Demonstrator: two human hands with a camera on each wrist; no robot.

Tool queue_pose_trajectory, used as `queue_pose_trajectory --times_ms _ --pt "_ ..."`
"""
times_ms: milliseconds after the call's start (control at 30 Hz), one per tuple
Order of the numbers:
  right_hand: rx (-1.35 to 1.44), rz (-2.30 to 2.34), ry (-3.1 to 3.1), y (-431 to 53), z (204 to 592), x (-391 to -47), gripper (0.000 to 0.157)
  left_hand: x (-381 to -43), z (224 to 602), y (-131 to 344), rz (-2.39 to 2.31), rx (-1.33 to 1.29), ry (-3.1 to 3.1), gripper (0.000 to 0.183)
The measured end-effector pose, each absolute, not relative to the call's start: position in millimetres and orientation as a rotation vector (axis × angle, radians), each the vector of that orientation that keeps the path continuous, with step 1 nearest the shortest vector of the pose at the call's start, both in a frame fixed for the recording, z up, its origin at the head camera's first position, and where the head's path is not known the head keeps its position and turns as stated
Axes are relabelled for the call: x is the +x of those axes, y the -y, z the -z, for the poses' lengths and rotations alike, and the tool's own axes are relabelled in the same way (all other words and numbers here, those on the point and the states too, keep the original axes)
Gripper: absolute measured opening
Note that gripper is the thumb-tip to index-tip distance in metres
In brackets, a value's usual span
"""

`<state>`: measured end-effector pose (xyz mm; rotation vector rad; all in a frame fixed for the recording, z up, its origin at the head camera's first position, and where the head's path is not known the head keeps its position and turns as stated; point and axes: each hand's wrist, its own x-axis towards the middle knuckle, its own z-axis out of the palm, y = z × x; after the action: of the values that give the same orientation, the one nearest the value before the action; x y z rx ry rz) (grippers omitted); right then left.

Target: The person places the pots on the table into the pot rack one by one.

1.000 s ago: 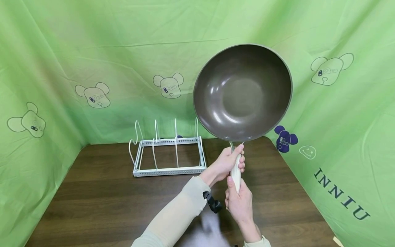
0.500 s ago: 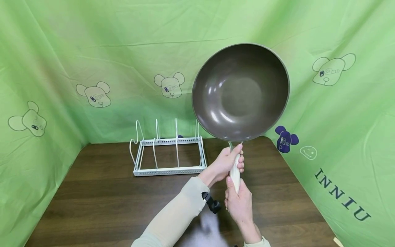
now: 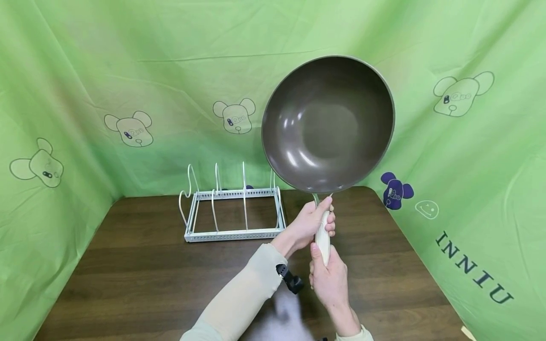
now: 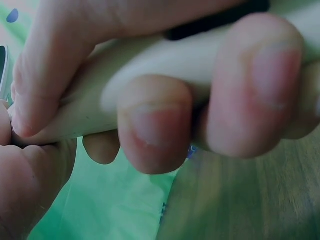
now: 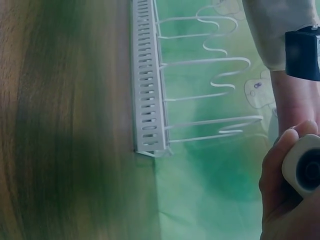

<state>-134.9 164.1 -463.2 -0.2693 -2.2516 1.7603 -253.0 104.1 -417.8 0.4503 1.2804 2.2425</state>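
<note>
A deep wok point(image 3: 328, 125), dark brown inside, is held up above the table, its bowl facing the head camera. Its cream handle point(image 3: 323, 242) points down toward the person. Close below the bowl, the left hand point(image 3: 306, 223) grips the upper handle with fingers curled round it. The right hand point(image 3: 332, 280) holds the lower end, thumb lying along the handle. In the left wrist view, curled fingers point(image 4: 157, 130) wrap the pale handle point(image 4: 145, 70). The right wrist view shows the handle's butt end point(image 5: 304, 162) within the right hand point(image 5: 274, 195).
Left of the wok, a white metal pan rack point(image 3: 234, 235) with several upright wire dividers stands on the dark wooden table point(image 3: 170, 279). Green printed curtains point(image 3: 170, 85) enclose the table at the back and sides. A black strap point(image 3: 290, 279) is on the left wrist.
The wok and both hands have drifted slightly left and the wok a little upward in the head view. Both grips stay the same, and the rack has stayed put.
</note>
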Motion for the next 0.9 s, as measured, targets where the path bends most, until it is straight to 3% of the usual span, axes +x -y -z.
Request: queue_pose_trajectory --times_ms 900 --pt "-0.189 -1.580 2.334 -157 456 -132 0.032 -253 415 -93 -2.279 0.446 -1.209 0.032"
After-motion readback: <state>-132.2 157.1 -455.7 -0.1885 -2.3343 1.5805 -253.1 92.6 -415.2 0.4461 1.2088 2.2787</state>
